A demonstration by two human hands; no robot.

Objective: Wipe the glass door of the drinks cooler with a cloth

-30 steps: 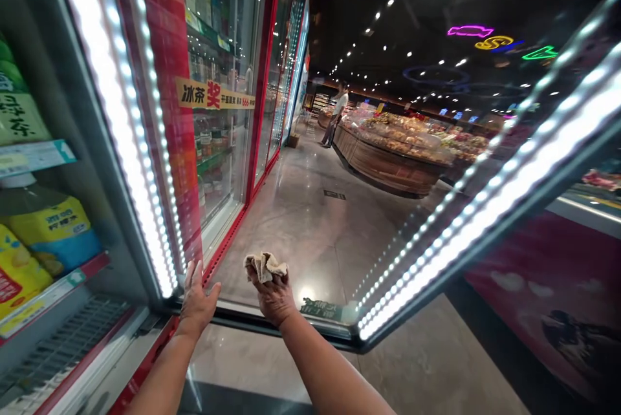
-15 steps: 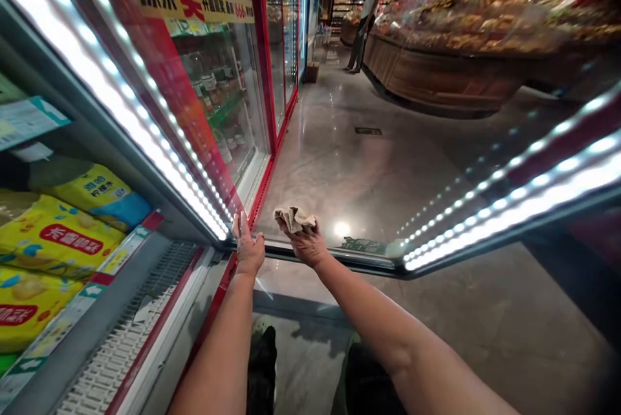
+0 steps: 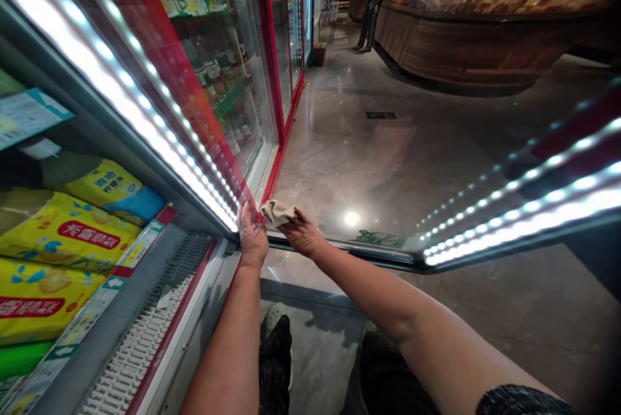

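A crumpled beige cloth (image 3: pixel 280 212) is pressed to the lower part of a glass cooler door, with my right hand (image 3: pixel 303 234) closed on it. Just left of it, my left hand (image 3: pixel 253 240) rests against the door's glass near its lower left corner, fingers stretched upward and holding nothing. The cloth's left end is close beside the left fingers; whether they touch I cannot tell. Along the bottom runs the door's dark frame (image 3: pixel 359 252). Bright light strips (image 3: pixel 145 105) line the door's left side, and another strip (image 3: pixel 514 224) shines on the right.
Yellow drink bottles (image 3: pixel 87 227) lie stacked on the cooler shelf at left, above a white slotted grille (image 3: pixel 130 344). Beyond the glass are a red-framed cooler (image 3: pixel 286 124), a wood-sided display (image 3: pixel 451 46) of packaged goods and a standing person (image 3: pixel 372 11). My shoes (image 3: pixel 275 318) are below.
My right hand has slid the cloth left along the glass, closer to my left hand. The left hand stays at the door's corner. The view has tilted slightly downward.
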